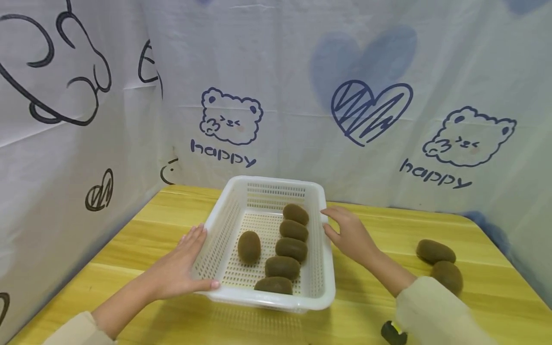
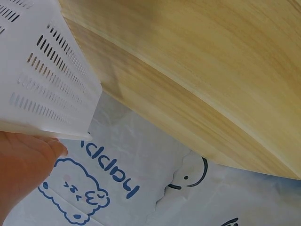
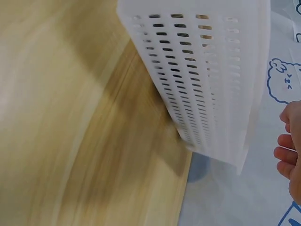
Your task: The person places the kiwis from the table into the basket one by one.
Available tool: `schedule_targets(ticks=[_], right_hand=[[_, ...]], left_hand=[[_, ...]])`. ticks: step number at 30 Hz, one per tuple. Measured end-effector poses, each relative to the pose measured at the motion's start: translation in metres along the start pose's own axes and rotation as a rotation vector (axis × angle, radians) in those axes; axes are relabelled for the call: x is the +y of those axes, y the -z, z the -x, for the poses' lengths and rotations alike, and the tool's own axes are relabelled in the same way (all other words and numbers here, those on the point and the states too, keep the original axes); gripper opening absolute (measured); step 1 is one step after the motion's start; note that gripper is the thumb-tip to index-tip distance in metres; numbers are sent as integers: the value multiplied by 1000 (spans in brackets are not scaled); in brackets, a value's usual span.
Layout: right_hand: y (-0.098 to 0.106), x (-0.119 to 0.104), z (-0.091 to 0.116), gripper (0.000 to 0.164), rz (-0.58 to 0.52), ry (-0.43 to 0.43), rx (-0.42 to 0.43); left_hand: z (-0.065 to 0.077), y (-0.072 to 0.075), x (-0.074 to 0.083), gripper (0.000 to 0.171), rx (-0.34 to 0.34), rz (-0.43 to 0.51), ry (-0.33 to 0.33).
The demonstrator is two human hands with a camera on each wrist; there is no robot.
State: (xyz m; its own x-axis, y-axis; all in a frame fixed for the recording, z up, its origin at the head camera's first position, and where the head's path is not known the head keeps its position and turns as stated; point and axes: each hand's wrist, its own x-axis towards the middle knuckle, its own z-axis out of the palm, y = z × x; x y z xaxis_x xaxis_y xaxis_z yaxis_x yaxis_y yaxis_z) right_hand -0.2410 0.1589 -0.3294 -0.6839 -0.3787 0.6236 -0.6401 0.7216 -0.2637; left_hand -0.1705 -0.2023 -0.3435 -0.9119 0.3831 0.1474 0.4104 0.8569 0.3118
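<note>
A white perforated plastic basket (image 1: 267, 299) stands on the table in front of me. Inside, several brown kiwis (image 1: 291, 250) lie in a row along its right side, and a single kiwi (image 1: 249, 247) sits apart on the left. My left hand (image 1: 181, 268) rests on the basket's left rim with fingers extended, its thumb over the front left corner. Beside the right rim, my right hand (image 1: 351, 235) is held with loosely bent fingers and nothing in them; the right wrist view shows a gap between that hand and the basket wall (image 3: 188, 70).
Two more kiwis (image 1: 435, 251) lie touching on the right of the yellow wood-grain table (image 1: 371, 287). A small black and yellow object (image 1: 393, 333) is near the front edge, partly behind the right sleeve. White printed cloth (image 1: 293, 96) hangs behind and at the sides.
</note>
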Motion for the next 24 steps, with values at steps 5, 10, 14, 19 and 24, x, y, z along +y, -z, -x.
schedule_targets(ticks=[5, 10, 14, 19, 24], right_hand=[[10, 4, 13, 28, 3, 33, 44], [17, 6, 26, 30, 9, 47, 71], [22, 8, 36, 32, 17, 40, 71], [27, 11, 48, 34, 25, 28, 72], [32, 15, 60, 38, 48, 3, 57]], left_hand=[[0, 2, 1, 114, -6, 1, 4], [1, 3, 2, 113, -4, -1, 3], [1, 2, 2, 114, -2, -9, -4], [2, 2, 2, 114, 0, -7, 0], [2, 2, 1, 114, 3, -6, -1]])
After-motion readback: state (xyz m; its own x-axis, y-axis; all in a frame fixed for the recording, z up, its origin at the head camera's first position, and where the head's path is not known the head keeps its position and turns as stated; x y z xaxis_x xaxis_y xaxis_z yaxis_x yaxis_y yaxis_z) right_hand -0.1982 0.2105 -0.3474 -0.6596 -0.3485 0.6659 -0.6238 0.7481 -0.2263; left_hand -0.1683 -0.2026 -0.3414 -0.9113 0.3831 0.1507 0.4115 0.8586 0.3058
